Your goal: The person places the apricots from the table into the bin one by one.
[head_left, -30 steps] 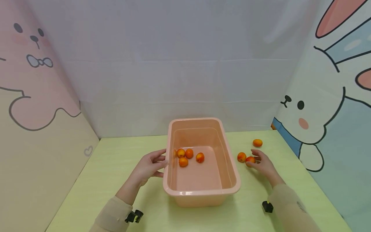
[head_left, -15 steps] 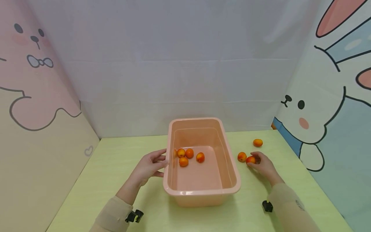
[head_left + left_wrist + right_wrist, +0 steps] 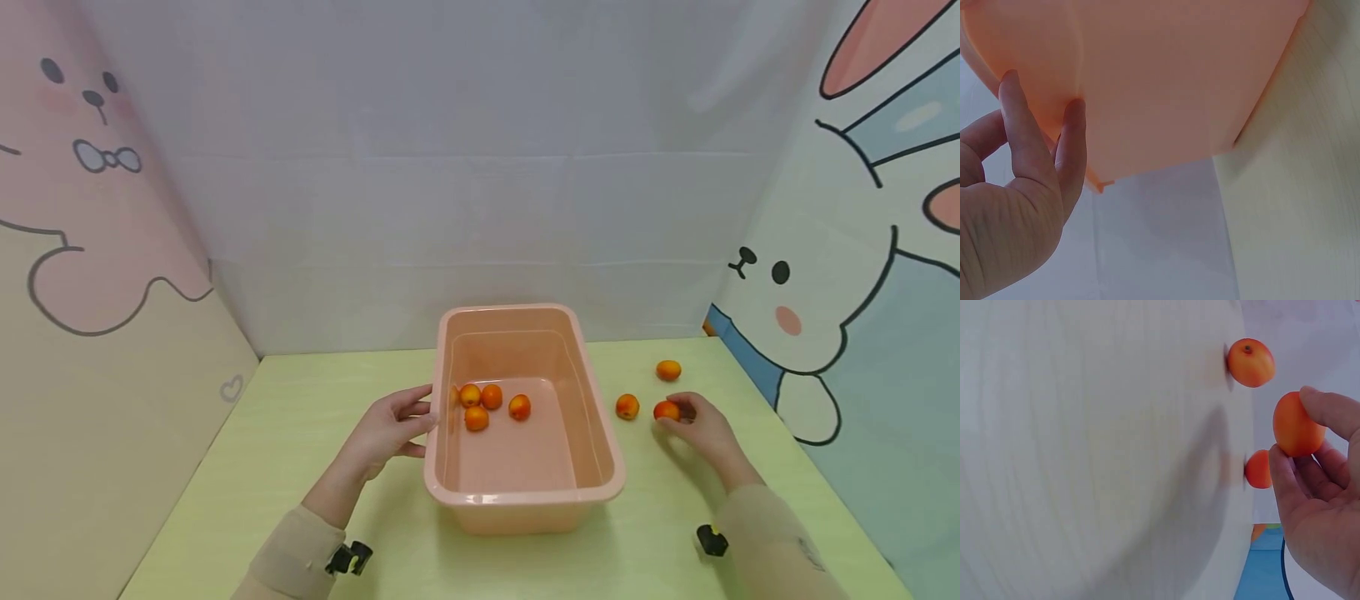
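A pink plastic basin [image 3: 525,499] stands on the table. My left hand [image 3: 393,425] is at its left side; the thumb tip overlaps the rim, and other fingers lie against the outer wall [image 3: 1166,87] under it. Inside, towards the left, are several small orange-red fruits [image 3: 476,417]. Right of the basin, my right hand [image 3: 705,425] pinches one smooth oval orange-red fruit [image 3: 1296,425] between thumb and fingertips. Two similar fruits lie near that hand: one with a small dark stem mark [image 3: 1251,361] between basin and hand, the other, an oval fruit [image 3: 668,370], farther back.
The pale yellow-green table [image 3: 330,379] ends at a white sheet [image 3: 375,208] behind the basin. Cartoon-printed panels stand at both sides, the rabbit panel [image 3: 810,333] close to the right table edge. Each sleeve carries a small black device [image 3: 712,540].
My right hand has closed its fingertips on the fruit and moved slightly right with it, away from the neighbouring fruit. My left hand and the basin have stayed in place.
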`<state>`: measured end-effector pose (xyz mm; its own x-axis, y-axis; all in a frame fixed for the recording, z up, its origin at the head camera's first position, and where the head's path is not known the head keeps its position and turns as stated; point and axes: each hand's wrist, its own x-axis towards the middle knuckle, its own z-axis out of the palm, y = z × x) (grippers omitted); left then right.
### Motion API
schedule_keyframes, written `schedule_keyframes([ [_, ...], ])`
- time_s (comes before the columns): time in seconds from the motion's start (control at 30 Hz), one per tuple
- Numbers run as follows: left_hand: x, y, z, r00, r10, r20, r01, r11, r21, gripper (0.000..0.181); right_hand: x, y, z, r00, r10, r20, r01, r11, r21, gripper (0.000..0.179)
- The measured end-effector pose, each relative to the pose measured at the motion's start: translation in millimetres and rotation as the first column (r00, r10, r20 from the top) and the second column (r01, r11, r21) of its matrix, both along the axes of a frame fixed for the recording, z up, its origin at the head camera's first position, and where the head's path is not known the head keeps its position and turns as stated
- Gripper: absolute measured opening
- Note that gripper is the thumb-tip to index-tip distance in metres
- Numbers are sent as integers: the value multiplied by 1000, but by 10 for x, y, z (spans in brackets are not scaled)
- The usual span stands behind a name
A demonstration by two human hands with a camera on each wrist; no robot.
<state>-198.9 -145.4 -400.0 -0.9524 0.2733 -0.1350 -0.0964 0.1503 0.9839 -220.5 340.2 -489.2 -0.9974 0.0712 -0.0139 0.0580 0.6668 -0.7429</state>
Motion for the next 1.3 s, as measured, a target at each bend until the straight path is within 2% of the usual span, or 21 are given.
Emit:
schedule_keyframes([
  [0.33,-11,-9,-16,1000,-5,-5,5,1000,6,58,52,-79,414,995,24,-93,-23,1000,10,57],
  [0.67,25,8,23,1000,-9,-11,9,1000,7,59,-20,-341,907,979,96,-180,-97,995,0,58],
  [0.97,7,0,14,999,-29,-19,30,999,14,59,-79,-636,1281,940,175,-291,-184,983,-2,51],
  [1.3,-7,-22,-9,999,-42,-17,43,998,41,59,-148,-966,1700,909,239,-341,-269,962,-42,51],
])
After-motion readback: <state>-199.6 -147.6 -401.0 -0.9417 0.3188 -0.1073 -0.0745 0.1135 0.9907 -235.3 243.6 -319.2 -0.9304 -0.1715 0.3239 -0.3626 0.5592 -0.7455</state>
